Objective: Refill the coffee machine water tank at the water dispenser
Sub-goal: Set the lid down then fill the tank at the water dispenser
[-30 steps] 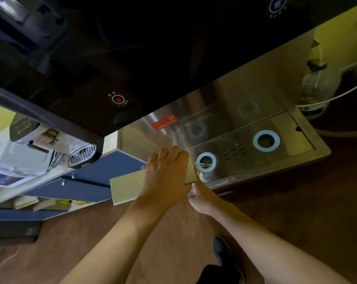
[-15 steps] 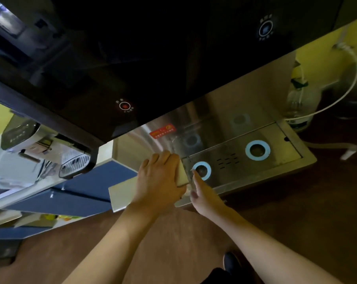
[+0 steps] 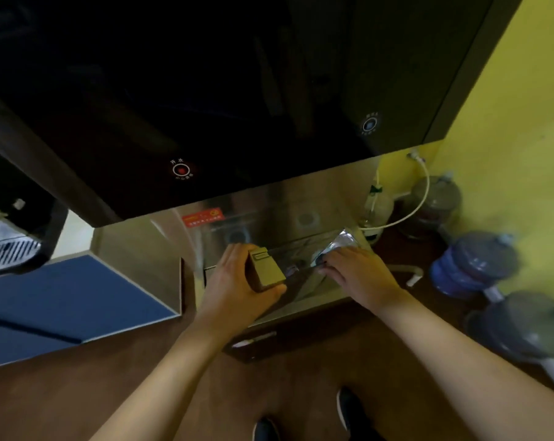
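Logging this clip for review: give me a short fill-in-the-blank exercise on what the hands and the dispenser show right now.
1. The left hand grips the tan ____ end of the water tank.
2. The right hand holds the tank's ____ end.
3. The lit button on the dispenser's dark panel glows ____.
4. Big water jugs stand on the floor by the ____ wall.

Missing: left; right; red; yellow

Left hand grips the tan-capped clear water tank, right hand steadying it, over the dispenser's steel tray
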`<action>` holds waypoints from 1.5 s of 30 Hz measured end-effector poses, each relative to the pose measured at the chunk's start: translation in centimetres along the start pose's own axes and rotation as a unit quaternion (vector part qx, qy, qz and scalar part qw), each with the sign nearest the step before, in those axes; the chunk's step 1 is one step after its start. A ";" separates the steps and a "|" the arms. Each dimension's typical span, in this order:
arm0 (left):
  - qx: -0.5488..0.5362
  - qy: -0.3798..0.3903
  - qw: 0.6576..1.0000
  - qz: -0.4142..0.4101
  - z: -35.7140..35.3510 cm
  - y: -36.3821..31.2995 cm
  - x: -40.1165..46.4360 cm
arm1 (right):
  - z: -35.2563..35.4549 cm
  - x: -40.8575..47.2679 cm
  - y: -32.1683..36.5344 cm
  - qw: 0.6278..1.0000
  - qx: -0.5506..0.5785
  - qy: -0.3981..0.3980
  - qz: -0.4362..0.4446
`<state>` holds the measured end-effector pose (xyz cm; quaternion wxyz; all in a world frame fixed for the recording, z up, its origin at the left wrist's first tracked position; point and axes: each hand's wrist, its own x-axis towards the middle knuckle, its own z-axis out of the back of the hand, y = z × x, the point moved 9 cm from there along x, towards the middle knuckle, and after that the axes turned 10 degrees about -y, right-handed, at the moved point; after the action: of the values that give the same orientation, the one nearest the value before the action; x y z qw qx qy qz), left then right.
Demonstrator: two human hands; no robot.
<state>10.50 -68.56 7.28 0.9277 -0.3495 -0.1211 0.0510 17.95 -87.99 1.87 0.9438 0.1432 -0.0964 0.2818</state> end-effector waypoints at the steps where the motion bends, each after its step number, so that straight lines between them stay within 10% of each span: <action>1: 0.005 -0.003 1.000 0.006 -0.4 -0.3 0.0 | 0.6 0.2 -0.4 1.000 -0.007 0.003 0.017; 12: -0.151 -0.168 0.971 0.078 -6.0 -5.0 -2.0 | 4.6 1.0 -6.3 0.989 -0.026 -0.029 0.145; 22: -0.287 -0.284 0.906 0.129 -3.8 -6.4 -3.0 | 16.6 1.8 -5.1 0.948 -0.024 -0.292 0.123; 45: -0.290 -0.354 0.885 0.086 -1.6 -8.8 -2.1 | 16.3 5.3 -4.8 0.948 -0.126 -0.281 0.080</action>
<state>8.94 -76.57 11.54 0.6721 -0.5709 -0.4205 0.2135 23.34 -94.44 17.55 0.8631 0.0880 -0.4041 0.2898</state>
